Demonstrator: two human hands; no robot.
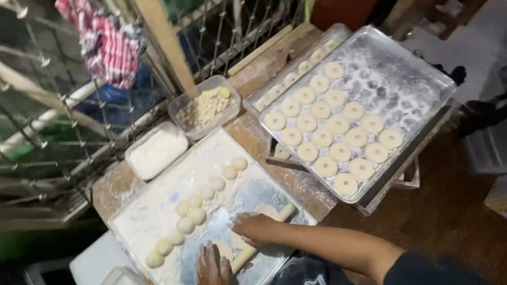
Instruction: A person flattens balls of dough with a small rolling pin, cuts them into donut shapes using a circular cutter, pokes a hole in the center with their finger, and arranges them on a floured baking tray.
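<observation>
Both hands, the left hand point(213, 274) and right hand point(254, 227), lay open and flat on the rolling pin point(264, 236), which ran slantwise across the floured tray's point(151, 212) near corner, directly beneath them.

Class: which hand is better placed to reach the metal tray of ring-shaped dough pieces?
Probably the right hand: it rests on the rolling pin nearer that tray; the left hand is farther away.

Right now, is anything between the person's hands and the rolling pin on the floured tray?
Nothing visible: the left hand and right hand both rest directly on the rolling pin, over flattened dough.
</observation>
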